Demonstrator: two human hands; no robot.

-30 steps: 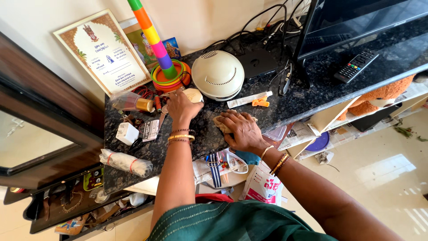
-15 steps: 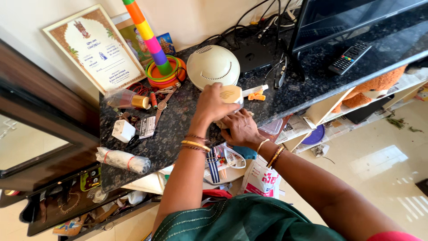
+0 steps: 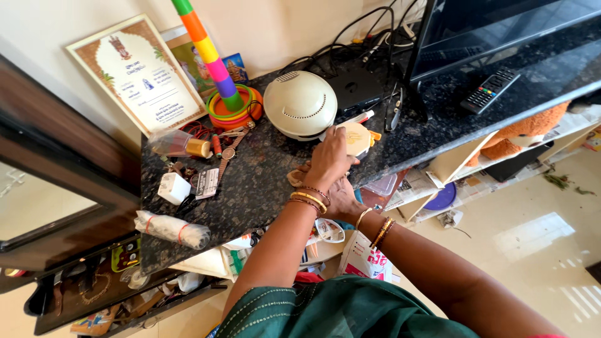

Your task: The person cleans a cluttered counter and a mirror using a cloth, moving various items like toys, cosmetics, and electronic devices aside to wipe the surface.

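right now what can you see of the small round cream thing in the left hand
The small round cream thing looks like a flat disc or lid, smooth and plastic-like, pale yellow-cream. The left hand grips its near edge from above and covers part of it, holding it at the counter beside the domed white gadget. An orange bit shows at its far edge. Whether it rests on the dark speckled stone or is lifted, I cannot tell.
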